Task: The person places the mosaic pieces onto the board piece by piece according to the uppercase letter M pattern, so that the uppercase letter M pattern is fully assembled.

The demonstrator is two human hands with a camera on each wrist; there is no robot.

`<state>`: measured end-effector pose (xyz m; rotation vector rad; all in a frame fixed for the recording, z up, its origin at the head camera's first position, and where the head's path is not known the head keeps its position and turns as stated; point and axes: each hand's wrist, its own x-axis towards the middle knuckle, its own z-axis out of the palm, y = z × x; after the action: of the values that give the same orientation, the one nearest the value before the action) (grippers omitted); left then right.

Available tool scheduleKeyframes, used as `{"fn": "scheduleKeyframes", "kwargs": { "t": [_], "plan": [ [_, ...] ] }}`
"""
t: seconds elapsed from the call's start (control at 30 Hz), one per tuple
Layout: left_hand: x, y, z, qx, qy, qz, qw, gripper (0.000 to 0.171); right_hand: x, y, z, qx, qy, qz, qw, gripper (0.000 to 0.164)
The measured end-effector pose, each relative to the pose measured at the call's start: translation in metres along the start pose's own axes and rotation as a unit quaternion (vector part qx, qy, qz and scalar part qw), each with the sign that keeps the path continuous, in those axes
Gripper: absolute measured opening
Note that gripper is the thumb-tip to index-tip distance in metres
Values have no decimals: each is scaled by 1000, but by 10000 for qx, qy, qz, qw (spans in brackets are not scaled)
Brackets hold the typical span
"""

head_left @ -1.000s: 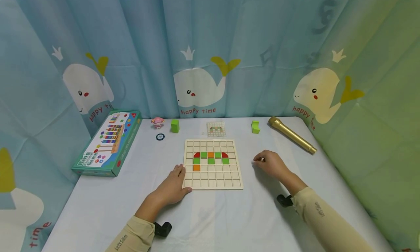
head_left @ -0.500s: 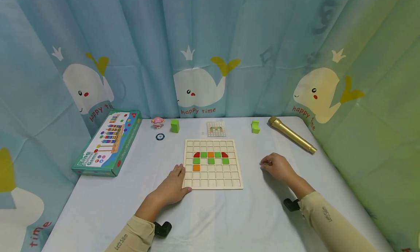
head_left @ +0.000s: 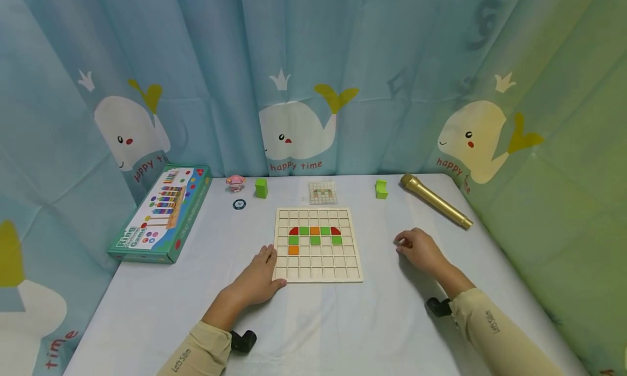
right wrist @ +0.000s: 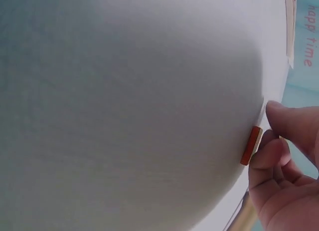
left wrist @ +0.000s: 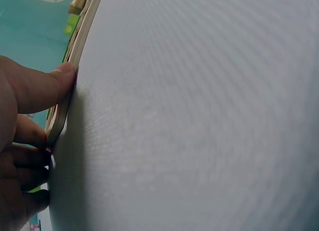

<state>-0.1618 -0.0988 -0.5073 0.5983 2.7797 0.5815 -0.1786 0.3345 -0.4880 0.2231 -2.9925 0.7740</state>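
A square wooden grid board (head_left: pixel 323 273) lies mid-table, with red, green and orange tiles set in several of its cells. Along the board's left side rests my left hand (head_left: pixel 256 277), fingers extended at the edge and thumb at the near corner; the left wrist view has the thumb (left wrist: pixel 62 76) against the board's side (left wrist: pixel 70 86). To the right of the board, low over the table, my right hand (head_left: pixel 419 249) has its fingers curled. At its fingertips, in the right wrist view, it pinches a small orange-red tile (right wrist: pixel 251 145).
Behind the board lies a pattern card (head_left: pixel 323 193). Green blocks (head_left: pixel 262 188), a pink figurine (head_left: pixel 235 183) and a round dark disc (head_left: pixel 239 204) are at the back left. A boxed game (head_left: pixel 161 215) lies far left, a gold microphone (head_left: pixel 436 201) back right. A curtain (head_left: pixel 206 93) hangs behind.
My right hand has moved a little to the right, away from the board. The left hand and the tiles on the board stay where they were.
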Motion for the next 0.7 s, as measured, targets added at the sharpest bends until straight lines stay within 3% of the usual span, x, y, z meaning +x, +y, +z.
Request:
{"fn": "scheduleKeyframes", "kwargs": {
  "t": [0.7],
  "plan": [
    [0,0,0,10,0,11,10000,86,-6,13,-9,-250,229,193,9992,13]
  ]
}}
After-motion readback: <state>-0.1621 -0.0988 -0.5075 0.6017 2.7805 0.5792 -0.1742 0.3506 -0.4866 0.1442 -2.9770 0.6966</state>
